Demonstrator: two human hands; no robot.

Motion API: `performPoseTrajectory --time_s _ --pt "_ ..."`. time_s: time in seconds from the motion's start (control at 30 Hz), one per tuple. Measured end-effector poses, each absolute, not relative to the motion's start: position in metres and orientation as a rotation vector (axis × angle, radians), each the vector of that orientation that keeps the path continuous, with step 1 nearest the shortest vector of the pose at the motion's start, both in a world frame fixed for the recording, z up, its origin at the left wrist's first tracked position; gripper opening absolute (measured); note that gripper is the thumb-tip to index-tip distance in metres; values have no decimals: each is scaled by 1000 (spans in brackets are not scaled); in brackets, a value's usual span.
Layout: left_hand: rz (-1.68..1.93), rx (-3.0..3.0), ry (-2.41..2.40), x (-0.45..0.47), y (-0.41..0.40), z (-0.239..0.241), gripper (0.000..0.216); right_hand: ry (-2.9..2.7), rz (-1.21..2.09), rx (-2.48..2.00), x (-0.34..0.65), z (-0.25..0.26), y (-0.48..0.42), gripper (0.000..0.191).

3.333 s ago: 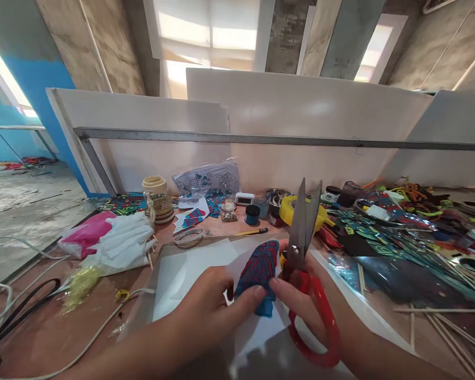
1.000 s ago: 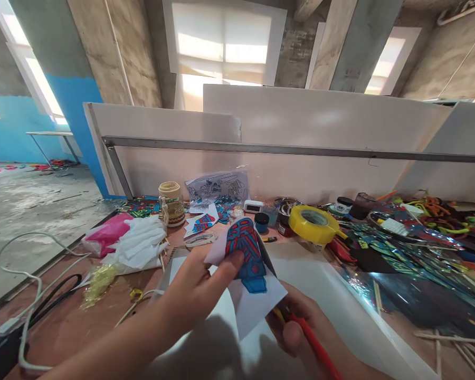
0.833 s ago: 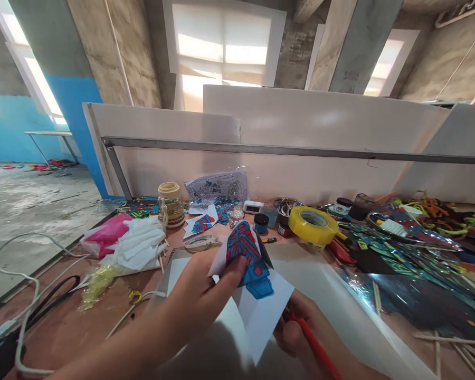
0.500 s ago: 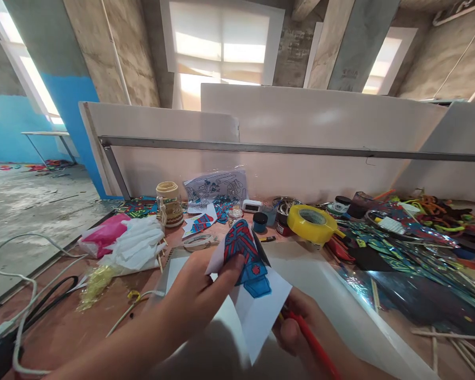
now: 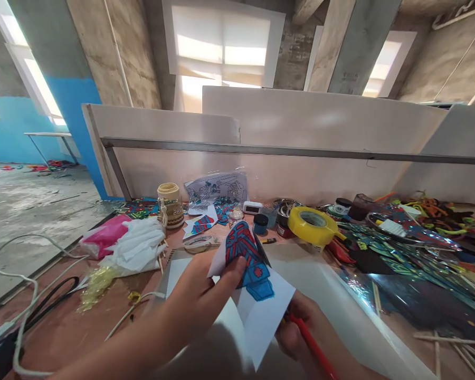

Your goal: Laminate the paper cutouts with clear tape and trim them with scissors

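My left hand (image 5: 209, 285) pinches a piece of white paper (image 5: 257, 322) with a blue and red coloured drawing (image 5: 247, 258) on it, thumb on the front. The paper is bent and held up over the white sheets on the table. My right hand (image 5: 301, 324) is closed around red-handled scissors (image 5: 311, 343) at the paper's lower right edge. A dark blade shows along the drawing's upper right side; the rest of the scissors is hidden by the paper and fingers.
Behind my hands are a yellow tape roll (image 5: 312, 226), a blue paint jar (image 5: 260, 224) and a cup-like container (image 5: 170, 206). White plastic (image 5: 136, 243) and a cable (image 5: 35, 295) lie left. Shiny strips (image 5: 404, 258) and thin sticks (image 5: 455, 343) lie right.
The paper and both hands have shifted very slightly right and down in view. My grips on the paper and scissors look the same.
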State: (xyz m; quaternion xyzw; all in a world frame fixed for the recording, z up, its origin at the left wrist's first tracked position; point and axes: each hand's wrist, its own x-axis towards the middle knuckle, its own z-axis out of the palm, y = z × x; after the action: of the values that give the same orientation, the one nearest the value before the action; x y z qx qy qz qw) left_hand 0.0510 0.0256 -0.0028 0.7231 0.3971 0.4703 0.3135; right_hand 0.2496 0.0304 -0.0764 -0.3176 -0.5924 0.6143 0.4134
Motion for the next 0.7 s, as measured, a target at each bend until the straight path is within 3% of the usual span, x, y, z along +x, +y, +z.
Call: performPoseTrajectory --time_s 0.7 --pt "1240 1803 1055 54 24 -1 35 -1410 1620 -760 248 -79 30 69"
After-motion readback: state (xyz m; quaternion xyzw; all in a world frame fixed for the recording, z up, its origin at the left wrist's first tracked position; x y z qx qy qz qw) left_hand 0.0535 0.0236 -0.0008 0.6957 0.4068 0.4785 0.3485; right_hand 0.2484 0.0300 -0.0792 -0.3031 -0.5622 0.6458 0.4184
